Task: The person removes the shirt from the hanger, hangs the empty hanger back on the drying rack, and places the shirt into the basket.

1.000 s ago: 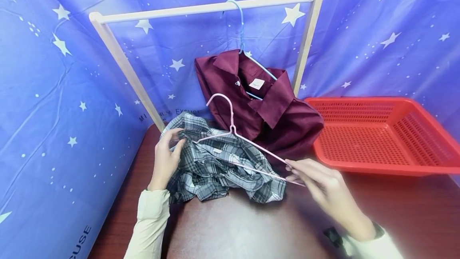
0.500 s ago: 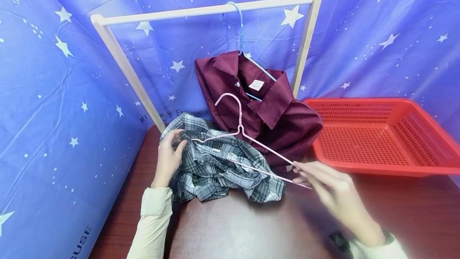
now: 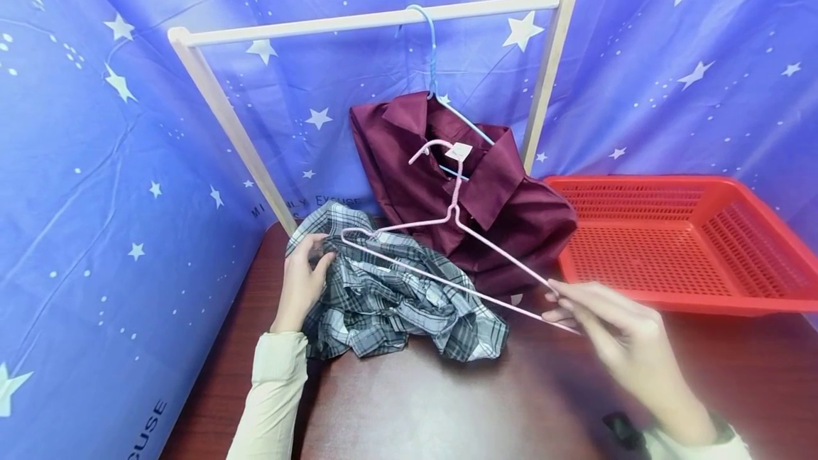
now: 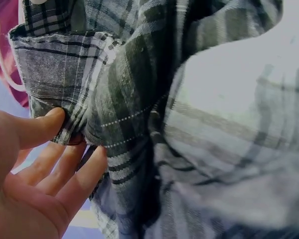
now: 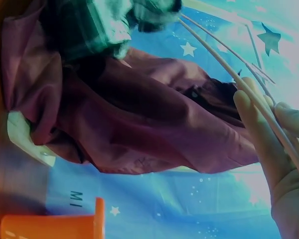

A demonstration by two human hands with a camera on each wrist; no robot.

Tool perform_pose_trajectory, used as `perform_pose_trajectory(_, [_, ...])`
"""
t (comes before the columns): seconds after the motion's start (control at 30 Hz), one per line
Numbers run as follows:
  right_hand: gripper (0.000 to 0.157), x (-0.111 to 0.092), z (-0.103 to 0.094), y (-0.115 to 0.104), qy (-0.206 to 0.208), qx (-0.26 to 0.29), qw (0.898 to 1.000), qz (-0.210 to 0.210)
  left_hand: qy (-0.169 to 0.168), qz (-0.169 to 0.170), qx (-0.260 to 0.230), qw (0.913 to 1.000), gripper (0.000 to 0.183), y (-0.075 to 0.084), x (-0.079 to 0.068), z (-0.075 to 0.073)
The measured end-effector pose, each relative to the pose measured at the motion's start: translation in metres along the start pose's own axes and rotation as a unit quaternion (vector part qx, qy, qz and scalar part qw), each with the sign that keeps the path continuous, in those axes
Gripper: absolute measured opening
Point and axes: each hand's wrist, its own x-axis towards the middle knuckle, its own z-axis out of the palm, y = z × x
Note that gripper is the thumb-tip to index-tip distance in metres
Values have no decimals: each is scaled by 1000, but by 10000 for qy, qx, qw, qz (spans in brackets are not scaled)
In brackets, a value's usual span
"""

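A grey plaid shirt [image 3: 396, 297] lies bunched on the table, and my left hand [image 3: 303, 282] pinches it near its collar end. In the left wrist view, thumb and fingers hold a plaid flap [image 4: 60, 69] of the shirt. My right hand [image 3: 629, 346] grips the right end of a pink wire hanger [image 3: 505, 254], held tilted above the shirt. The hanger's left end shows over the cloth, close to the left hand. Behind it, a maroon shirt [image 3: 396, 162] hangs on a blue hanger [image 3: 433, 55]. In the right wrist view, the pink hanger [image 5: 224, 59] runs between thumb and fingers.
A wooden rack [image 3: 307, 25] stands at the back, with the blue hanger hooked over its bar. To the right sits a red plastic basket [image 3: 696, 300]. A star-patterned blue curtain [image 3: 115, 233] surrounds the brown table [image 3: 383, 417].
My right hand has moved right with the pink hanger, whose left end has come out of the plaid shirt. The left hand has stayed almost still, holding the cloth.
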Motion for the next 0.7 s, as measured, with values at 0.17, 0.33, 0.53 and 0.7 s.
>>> perform_pose_trajectory(0.17, [22,7,-4,-5,130,156,9998,-70,-96,-94,-29,9999,33,-2,-2,1])
perform_pose_trajectory(0.33, [22,2,-7,2,120,297,9994,-102,-192,-78,-177,9996,34,-5,-2,-4])
perform_pose_trajectory(0.53, [21,4,-6,0,135,306,9994,-118,46,23,-374,9993,29,-7,4,-13])
perform_pose_trajectory(0.7, [22,7,-3,-4,130,224,9997,-49,869,-34,-552,9947,21,-4,13,-19])
